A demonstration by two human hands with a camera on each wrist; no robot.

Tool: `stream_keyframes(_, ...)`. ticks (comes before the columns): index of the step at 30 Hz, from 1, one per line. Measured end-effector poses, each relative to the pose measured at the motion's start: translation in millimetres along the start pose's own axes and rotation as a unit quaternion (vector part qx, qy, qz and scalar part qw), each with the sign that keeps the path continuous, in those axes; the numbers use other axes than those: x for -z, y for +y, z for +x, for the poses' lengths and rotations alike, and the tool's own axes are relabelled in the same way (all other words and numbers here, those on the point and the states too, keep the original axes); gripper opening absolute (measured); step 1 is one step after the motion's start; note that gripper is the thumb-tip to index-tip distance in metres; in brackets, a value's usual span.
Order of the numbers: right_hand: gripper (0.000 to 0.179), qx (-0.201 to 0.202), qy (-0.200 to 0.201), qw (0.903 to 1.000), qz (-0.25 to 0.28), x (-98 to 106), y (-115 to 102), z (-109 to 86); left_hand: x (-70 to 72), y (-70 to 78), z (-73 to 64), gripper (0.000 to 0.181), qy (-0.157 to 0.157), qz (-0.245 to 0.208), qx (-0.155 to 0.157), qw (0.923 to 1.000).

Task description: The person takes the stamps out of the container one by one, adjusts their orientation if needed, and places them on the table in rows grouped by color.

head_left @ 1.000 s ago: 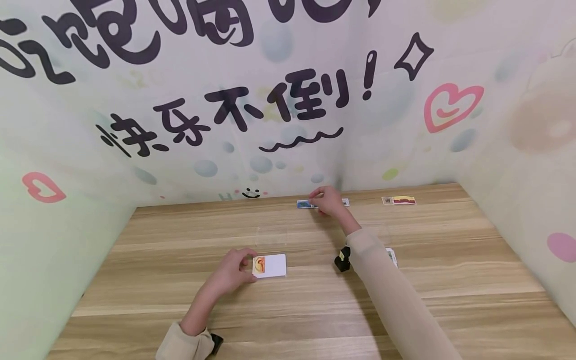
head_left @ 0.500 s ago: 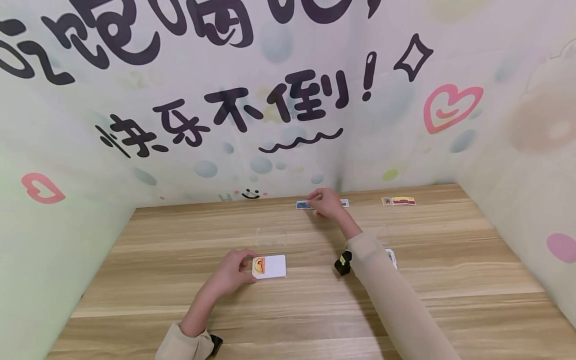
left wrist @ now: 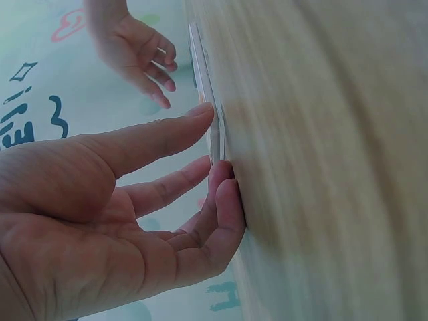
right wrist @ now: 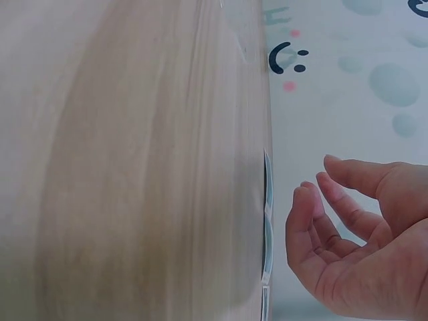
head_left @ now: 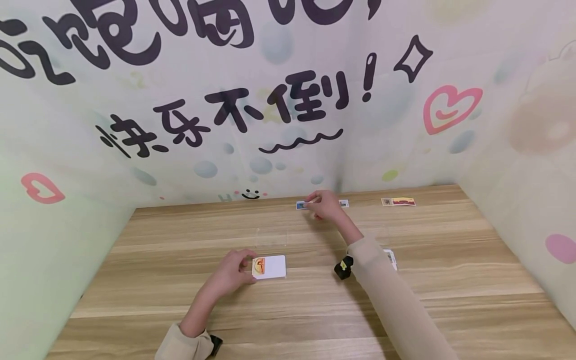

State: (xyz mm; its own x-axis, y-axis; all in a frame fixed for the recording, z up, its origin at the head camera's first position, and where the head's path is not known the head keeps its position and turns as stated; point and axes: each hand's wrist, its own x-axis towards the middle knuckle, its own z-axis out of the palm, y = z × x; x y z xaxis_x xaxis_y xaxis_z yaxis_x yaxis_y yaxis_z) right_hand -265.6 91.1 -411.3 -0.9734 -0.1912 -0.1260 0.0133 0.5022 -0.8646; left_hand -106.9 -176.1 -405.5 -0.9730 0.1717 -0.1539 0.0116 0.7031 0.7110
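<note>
My left hand (head_left: 231, 271) holds the left end of a white card stack (head_left: 274, 267), its thumb and fingers at opposite edges. The top card has an orange picture at its left end. In the left wrist view, the thumb tip and fingertips meet the stack's edge close to the tabletop. At the back, my right hand (head_left: 325, 205) hovers over a row of picture cards (head_left: 300, 205) and hides the row's middle. The right wrist view shows that hand's fingers loosely curved around nothing, with a gap between them and the cards (right wrist: 269, 231).
Two more cards (head_left: 398, 201) lie at the back right. Another card stack (head_left: 390, 258) is partly hidden by the right sleeve (head_left: 389, 290). A faint clear plastic piece (head_left: 271, 237) sits behind the white stack. The printed backdrop (head_left: 288, 165) rises at the table's (head_left: 292, 320) rear edge.
My right hand has drifted slightly toward me above the row of cards. The left hand and its card stack stay where they were.
</note>
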Motion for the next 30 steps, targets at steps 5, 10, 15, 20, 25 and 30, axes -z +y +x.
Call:
stream_keyframes(5,0.026,0.005,-0.003,1.0,0.007,-2,-1,-3.4,-0.2,-0.4,0.6,0.046,0.0,0.002,-0.004,1.0)
stream_keyframes(10,0.025,0.011,-0.006,0.9997,0.02,-3,-1,-7.1,-0.2,-0.4,0.6,0.046,-0.001,0.005,-0.003,1.0)
stream_keyframes(15,0.024,0.018,-0.009,0.9993,0.031,-4,-3,-10.6,-0.1,-0.1,0.4,0.046,-0.001,0.005,-0.003,1.0)
stream_keyframes(20,0.024,0.016,-0.01,0.9996,0.023,-6,-4,-14.2,-0.3,-0.5,1.0,0.046,0.0,0.002,-0.004,1.0)
stream_keyframes(25,0.023,0.013,-0.012,0.9996,0.022,-7,-6,-17.5,-0.1,0.1,0.5,0.046,-0.003,0.0,-0.003,1.0)
stream_keyframes(30,0.024,0.019,-0.016,0.9993,0.029,-9,-8,-19.8,0.2,1.1,-0.3,0.045,-0.003,-0.001,-0.005,1.0)
